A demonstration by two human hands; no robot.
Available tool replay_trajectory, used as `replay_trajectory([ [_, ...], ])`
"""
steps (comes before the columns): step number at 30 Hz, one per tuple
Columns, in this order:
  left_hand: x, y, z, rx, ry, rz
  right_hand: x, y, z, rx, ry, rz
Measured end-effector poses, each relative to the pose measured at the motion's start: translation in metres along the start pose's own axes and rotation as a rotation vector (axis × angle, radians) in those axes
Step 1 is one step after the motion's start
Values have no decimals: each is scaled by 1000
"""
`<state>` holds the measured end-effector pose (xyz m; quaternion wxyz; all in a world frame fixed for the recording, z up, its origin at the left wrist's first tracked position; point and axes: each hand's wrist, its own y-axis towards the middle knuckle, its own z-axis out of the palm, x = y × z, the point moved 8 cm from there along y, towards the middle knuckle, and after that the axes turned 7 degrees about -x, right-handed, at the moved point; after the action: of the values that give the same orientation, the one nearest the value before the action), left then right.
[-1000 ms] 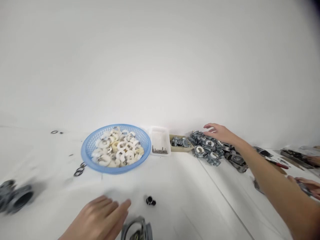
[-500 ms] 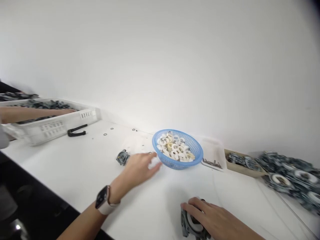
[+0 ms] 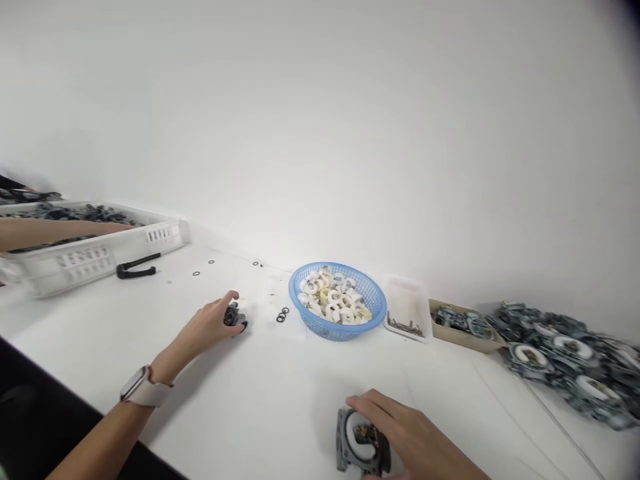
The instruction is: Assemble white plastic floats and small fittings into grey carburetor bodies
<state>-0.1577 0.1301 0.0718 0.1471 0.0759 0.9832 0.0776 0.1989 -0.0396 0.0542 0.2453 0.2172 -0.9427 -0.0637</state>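
My left hand (image 3: pixel 207 328), with a watch on the wrist, has its fingers closed around a small grey metal part (image 3: pixel 235 317) on the white table (image 3: pixel 265 400). A black ring shows at the part's lower right. Near the front edge, my right hand (image 3: pixel 407 433) grips a grey metal casting (image 3: pixel 345 440) from its right side. A white C-shaped ring (image 3: pixel 359 445) with brassy pieces in the middle sits in this casting. Between the hands and farther back stands a blue basket (image 3: pixel 336 331) of white rings with small metal bits.
Several black O-rings (image 3: pixel 283 315) lie left of the basket. Right of it are a white tray (image 3: pixel 407 300) with metal pins, a tan box (image 3: pixel 465 338) of grey parts and a casting pile (image 3: pixel 570 360). At left, another person's arm (image 3: pixel 60 232) reaches into a white crate (image 3: pixel 90 263) beside a black tool (image 3: pixel 137 268).
My left hand has moved left, from beside the basket to the small metal part, and closed on it. My right hand still holds the casting, whose white ring now shows more. The view has shifted slightly.
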Motion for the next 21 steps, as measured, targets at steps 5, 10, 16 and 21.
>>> replay_trajectory([
  [5, -52, -23, -5, 125, -35, 273, -10, 4, -10, -60, 42, 42],
  [10, -150, -60, 21, 334, 17, 663, -73, 11, -58, -255, 35, 228],
  [16, -226, -72, 49, 432, 74, 909, -144, 12, -59, -373, -17, 412],
  [21, -233, -62, 52, 483, -16, 917, -155, 12, -46, -370, -11, 411],
])
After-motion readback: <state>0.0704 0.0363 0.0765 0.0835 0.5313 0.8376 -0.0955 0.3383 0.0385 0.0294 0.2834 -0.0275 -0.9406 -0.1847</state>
